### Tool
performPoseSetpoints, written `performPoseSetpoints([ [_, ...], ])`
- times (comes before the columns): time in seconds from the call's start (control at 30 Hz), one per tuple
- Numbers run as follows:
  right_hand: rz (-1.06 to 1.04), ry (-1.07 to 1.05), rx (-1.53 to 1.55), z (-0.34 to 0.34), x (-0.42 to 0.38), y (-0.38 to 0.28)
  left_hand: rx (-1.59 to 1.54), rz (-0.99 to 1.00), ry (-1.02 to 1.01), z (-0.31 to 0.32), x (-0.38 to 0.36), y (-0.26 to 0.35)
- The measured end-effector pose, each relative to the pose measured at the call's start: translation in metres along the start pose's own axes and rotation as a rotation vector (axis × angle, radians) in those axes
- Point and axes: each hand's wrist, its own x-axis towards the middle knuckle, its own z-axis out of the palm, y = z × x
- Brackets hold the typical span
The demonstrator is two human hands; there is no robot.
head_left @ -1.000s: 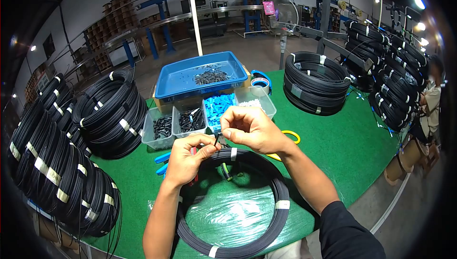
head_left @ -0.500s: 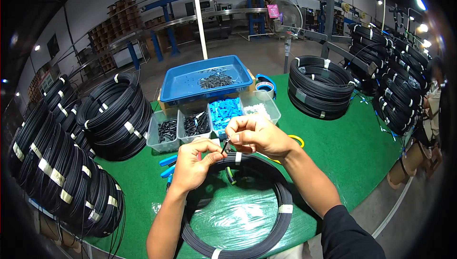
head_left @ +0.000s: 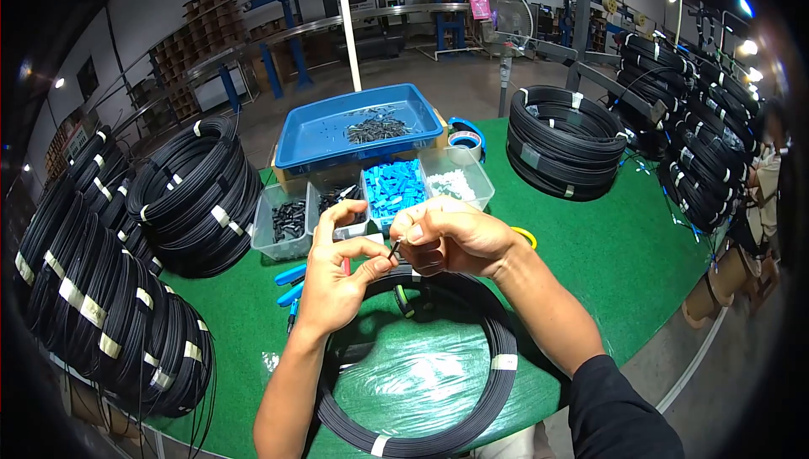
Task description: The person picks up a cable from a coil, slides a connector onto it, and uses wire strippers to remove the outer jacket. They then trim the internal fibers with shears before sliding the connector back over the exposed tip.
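My left hand [head_left: 333, 286] pinches a short stretch of thin black cable [head_left: 393, 250] between thumb and index finger, its other fingers raised. My right hand [head_left: 468, 244] is closed at the cable's upper tip, thumb against fingers. Whether a small part sits in that pinch is hidden. Both hands are above the far rim of a black cable coil [head_left: 500, 391] bound with white tape, which lies flat on the table. Inside the coil, near its far side, is a small green-and-black tool [head_left: 404, 300].
Clear bins beyond my hands hold black parts [head_left: 289, 221], blue pieces [head_left: 394, 189] and white pieces [head_left: 452, 184]. Behind them sits a blue tray [head_left: 295, 150] with black scraps. Blue-handled tools [head_left: 291, 284] lie left. Cable coils [head_left: 190, 206] stack left and right [head_left: 560, 151] on the green table [head_left: 581, 290].
The left hand's upper fingers have lifted and spread while its thumb and index finger keep the cable. The right hand has turned slightly, still at the tip. The view has shifted a little.
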Motion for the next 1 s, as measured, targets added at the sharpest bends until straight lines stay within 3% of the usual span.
performPoseSetpoints([
  [1.0,-0.052,0.063,-0.165,-0.002,-0.0011,-0.0032,0.032,0.02,0.006,0.0023,0.0,0.0025],
])
